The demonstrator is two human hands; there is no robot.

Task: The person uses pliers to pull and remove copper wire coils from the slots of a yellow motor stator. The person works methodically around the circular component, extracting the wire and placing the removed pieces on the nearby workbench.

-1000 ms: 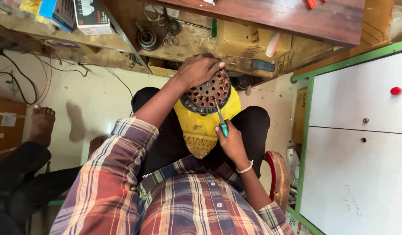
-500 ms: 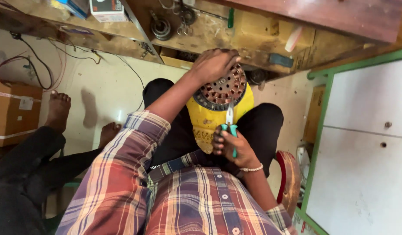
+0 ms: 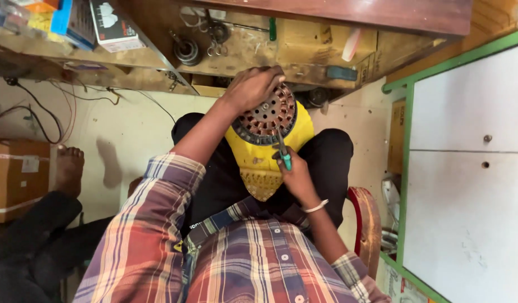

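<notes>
Left hand (image 3: 253,87) lay curled over the far rim of the stator (image 3: 266,118), fingers closed around the edge, apparently to keep it from turning. Right hand (image 3: 295,174) was shut around the green handle of a small tool (image 3: 282,150), probably a screwdriver, held upright on the near side of the stator with its tip at the windings; the exact contact point was too small to make out.

The stator, a round disc with copper coils and a ring of holes, rested on a yellow cloth (image 3: 259,165) spread over the person's lap, presumably as a pad and to catch debris. It tilted toward the person's face, which would suit close work.

Beyond the stator stood a wooden bench (image 3: 304,42), littered with a bearing-like part (image 3: 187,51), loose wire bits and cartons (image 3: 110,25). Right of the stator, a white cabinet (image 3: 466,168) with green trim. Just beside it on the near right, a red stool rim (image 3: 364,219). Well left of the stator, another person's bare foot (image 3: 68,168) and a cardboard box (image 3: 15,174).
</notes>
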